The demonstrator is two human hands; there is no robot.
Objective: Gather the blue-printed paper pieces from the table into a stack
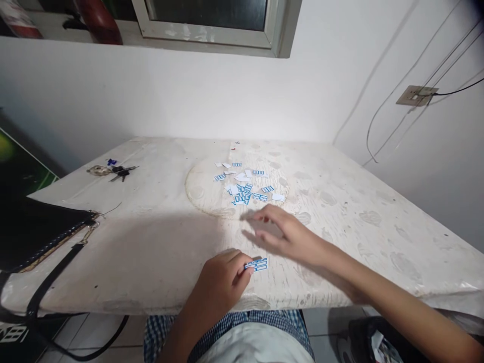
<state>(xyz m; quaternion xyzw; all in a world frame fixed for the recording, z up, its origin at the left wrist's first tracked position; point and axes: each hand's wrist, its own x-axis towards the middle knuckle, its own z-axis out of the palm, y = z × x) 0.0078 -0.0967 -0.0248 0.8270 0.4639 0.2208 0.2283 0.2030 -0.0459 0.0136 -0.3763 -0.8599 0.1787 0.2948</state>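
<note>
Near the table's front edge, my left hand (227,275) pinches a small white paper slip with blue printed boxes (260,264) between thumb and fingers. My right hand (282,229) hovers over the table to the right of it, thumb and fingers apart, with nothing visible in them. Beyond its fingertips lies a loose pile of similar paper slips (242,194), some showing blue boxes and others plain white. Single slips lie around the pile, among them a blue-printed one (260,197) and a white one (278,197) closest to my right hand.
A pale patterned cover lies over the table (151,252). Keys (121,172) rest at the left, and a black bag (41,232) with a strap sits on the left edge. A wall outlet (417,96) with hanging cables is at the right. A window (212,20) is above.
</note>
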